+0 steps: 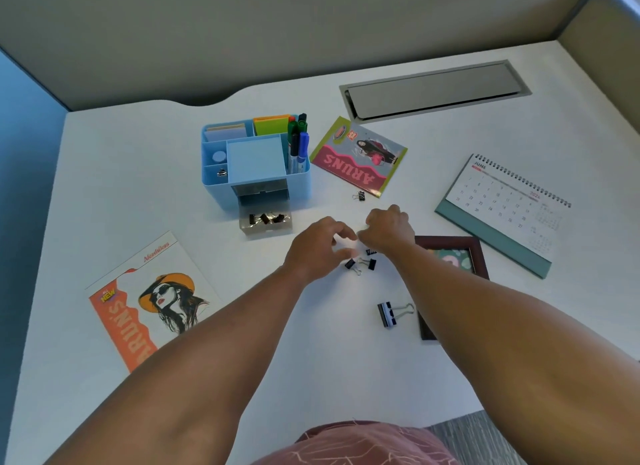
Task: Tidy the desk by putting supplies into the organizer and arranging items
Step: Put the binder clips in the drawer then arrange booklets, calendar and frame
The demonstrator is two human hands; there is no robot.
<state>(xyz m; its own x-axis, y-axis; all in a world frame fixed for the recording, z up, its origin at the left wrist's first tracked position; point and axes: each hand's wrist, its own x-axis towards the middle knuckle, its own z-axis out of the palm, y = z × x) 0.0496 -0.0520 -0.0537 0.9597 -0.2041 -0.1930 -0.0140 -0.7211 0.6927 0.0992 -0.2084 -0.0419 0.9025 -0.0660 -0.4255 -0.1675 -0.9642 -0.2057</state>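
Desk (173,194): white, matte, flat top; grey padded partition along its far edge.
Organizer (254,159): light-blue moulded plastic, boxy with rounded corners, standing toward the desk's far edge, left of centre.
Organizer contents: sticky-note pads in pale blue, orange and green; roughly four markers (298,142) upright in the right-hand slot.
Drawer (266,220): one, clear plastic, pulled out at the organizer's front; several small black binder clips inside, count unclear.
Small binder clips (360,264): black metal with wire handles; two lie touching on the desk's middle, just beside the left hand; a third is partly hidden under the right hand.
Stray small clip (359,196): one, at the near corner of the green card.
Large binder clip (389,314): one, black with looped wire handles, toward the desk's near edge, beside the frame.
Left hand (320,248): fingers curled over the desk above the small clips; whether it grips anything, cannot tell.
Right hand (389,230): fingers bent downward, tips hidden; grip cannot be told.
Printed cards: two, glossy; an orange one (145,301) near the desk's left edge, a green and pink one (360,156) right of the organizer.
Desk calendar (502,208): one, spiral-bound, teal base, near the right edge.
Picture frame (450,256): one, dark wood, partly under the right forearm.
Cable hatch (434,90): one, brushed grey metal, long rectangle set into the far edge.
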